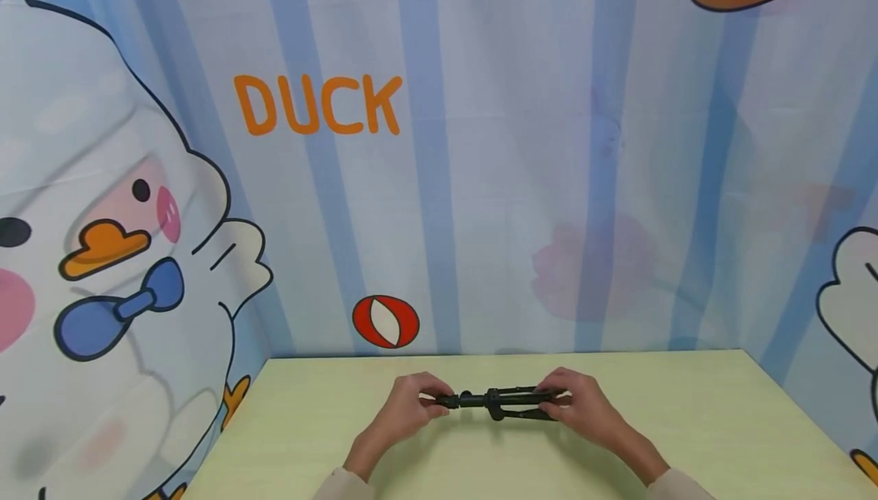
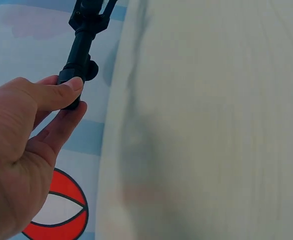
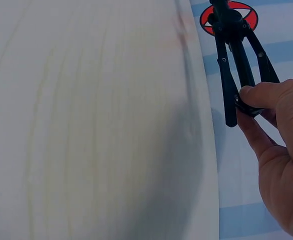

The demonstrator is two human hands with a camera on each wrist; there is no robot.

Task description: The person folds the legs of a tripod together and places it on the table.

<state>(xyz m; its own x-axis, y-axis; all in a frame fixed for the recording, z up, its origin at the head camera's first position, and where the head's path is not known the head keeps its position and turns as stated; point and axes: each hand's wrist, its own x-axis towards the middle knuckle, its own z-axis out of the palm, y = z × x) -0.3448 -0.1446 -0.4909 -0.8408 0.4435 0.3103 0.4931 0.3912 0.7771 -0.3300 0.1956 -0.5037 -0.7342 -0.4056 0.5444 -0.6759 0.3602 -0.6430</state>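
A small black tripod (image 1: 473, 401) lies sideways between the two hands, held above the table, its legs pointing right and partly spread. My left hand (image 1: 411, 406) pinches its head end between thumb and fingers; in the left wrist view a round knob (image 2: 92, 70) sticks out just past the fingertips. At the other end my right hand (image 1: 581, 407) pinches the lower end of the centre column. The right wrist view shows one leg (image 3: 227, 82) and another leg (image 3: 260, 52) standing off either side of that column. The right fingers hide part of the leg ends.
A pale yellow table (image 1: 329, 447) lies under the hands, with soft shadows below them. Behind it hangs a blue-striped cloth (image 1: 494, 180) printed with cartoon ducks, a red ball (image 1: 360, 322) and the word DUCK.
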